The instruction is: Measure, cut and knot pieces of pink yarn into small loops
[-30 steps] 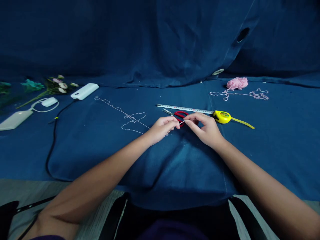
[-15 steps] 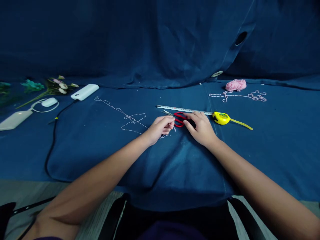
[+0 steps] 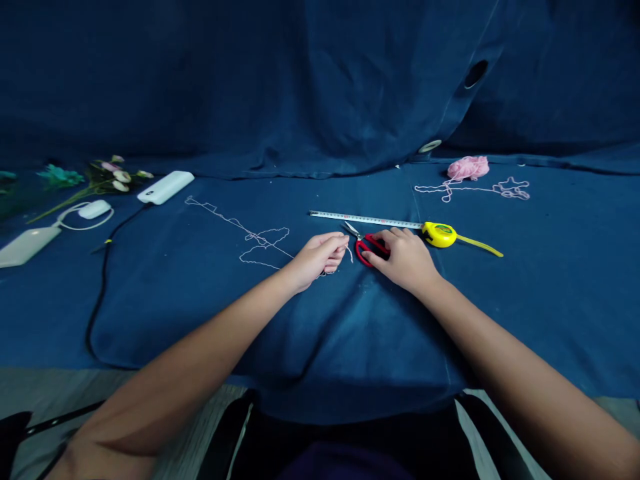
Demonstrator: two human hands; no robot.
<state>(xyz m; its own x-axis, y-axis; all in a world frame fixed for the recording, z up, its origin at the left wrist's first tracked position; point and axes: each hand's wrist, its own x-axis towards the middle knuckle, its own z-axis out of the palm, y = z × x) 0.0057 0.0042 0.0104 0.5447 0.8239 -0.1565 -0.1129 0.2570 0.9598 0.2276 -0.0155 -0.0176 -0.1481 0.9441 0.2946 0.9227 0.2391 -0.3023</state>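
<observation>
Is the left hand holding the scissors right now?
No, the left hand pinches a strand of pink yarn, while the right hand lies on the red scissors handles.

scissors (image 3: 370,250) under right hand (image 3: 405,260), tape measure (image 3: 439,235) just right, yarn ball (image 3: 468,168) behind

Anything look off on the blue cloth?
The loose pink yarn looks messiest: it sprawls in tangled loops across the blue cloth and runs into the left hand. A second tangle trails from the pink yarn ball. The tape measure lies with its blade extended, not retracted.
</observation>
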